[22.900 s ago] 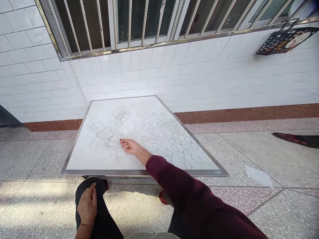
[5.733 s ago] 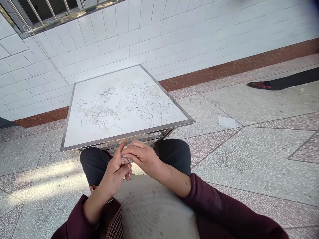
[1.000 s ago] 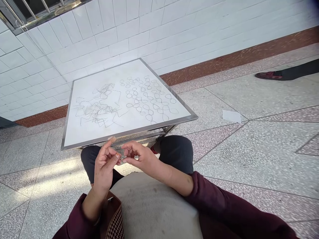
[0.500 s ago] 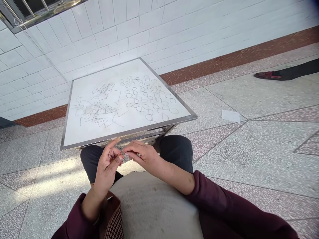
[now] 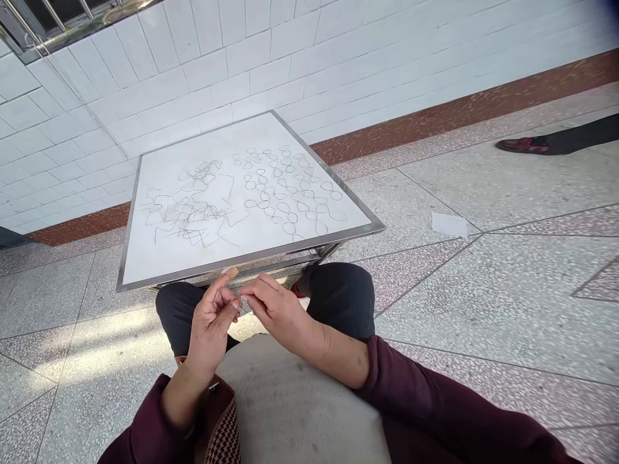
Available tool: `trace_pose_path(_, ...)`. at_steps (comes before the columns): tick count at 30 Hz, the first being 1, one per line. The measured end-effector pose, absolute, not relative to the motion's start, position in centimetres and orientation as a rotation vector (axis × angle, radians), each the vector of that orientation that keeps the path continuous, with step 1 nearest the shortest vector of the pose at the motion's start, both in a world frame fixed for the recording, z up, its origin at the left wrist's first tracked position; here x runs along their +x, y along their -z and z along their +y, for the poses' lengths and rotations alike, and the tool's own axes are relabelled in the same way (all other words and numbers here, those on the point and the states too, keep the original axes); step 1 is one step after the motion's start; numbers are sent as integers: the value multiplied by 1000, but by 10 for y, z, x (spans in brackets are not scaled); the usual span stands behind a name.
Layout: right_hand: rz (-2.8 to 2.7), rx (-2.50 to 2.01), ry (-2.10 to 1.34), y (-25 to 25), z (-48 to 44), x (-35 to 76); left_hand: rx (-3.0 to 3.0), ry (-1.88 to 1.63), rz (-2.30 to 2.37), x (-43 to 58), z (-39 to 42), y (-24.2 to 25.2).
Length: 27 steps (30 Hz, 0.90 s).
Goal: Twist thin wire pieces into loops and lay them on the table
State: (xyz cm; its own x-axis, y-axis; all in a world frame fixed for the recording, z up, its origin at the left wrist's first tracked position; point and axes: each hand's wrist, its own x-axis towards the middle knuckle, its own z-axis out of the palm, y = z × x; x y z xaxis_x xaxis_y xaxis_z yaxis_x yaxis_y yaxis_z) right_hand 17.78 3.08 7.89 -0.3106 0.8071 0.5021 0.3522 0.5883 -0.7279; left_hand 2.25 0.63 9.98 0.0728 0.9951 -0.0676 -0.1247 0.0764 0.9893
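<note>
Above my lap, my left hand (image 5: 215,316) pinches a thin dark wire (image 5: 238,299) between thumb and fingertips, its index finger raised with a tan covering on the tip. Close against it, my right hand (image 5: 278,309) closes thumb and forefinger on the same wire. Most of the wire is hidden by the fingers. Beyond my hands stands a white table (image 5: 193,138) with a metal rim. A tangle of bent wires (image 5: 200,216) lies on its left half, and several wire figure-eight loops (image 5: 285,187) are spread over its right half.
A white tiled wall (image 5: 338,58) runs behind the table, with a barred window (image 5: 58,22) at upper left. On the floor to the right lies a white paper piece (image 5: 449,225). Another person's shoe (image 5: 522,146) shows farther right. A brown bag (image 5: 220,412) rests at my left side.
My right hand has turned slightly at the wrist, and its forearm has shifted a little left. My left hand keeps its pinch nearly in place. The wires on the table look the same.
</note>
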Motion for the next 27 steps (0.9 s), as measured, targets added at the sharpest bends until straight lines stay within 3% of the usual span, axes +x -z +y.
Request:
trace_pose_path(21, -1821, -1054, -723, -61, 38, 168, 932, -1234, 1145, 30, 14, -89)
trace_pose_path(24, -1767, -1020, -852, -61, 39, 168, 935, -1241, 1142, 29, 14, -89)
trace_pose_path(27, -1556, -1021, -1190, -63, 41, 171, 929, -1270, 1146, 27, 14, -90)
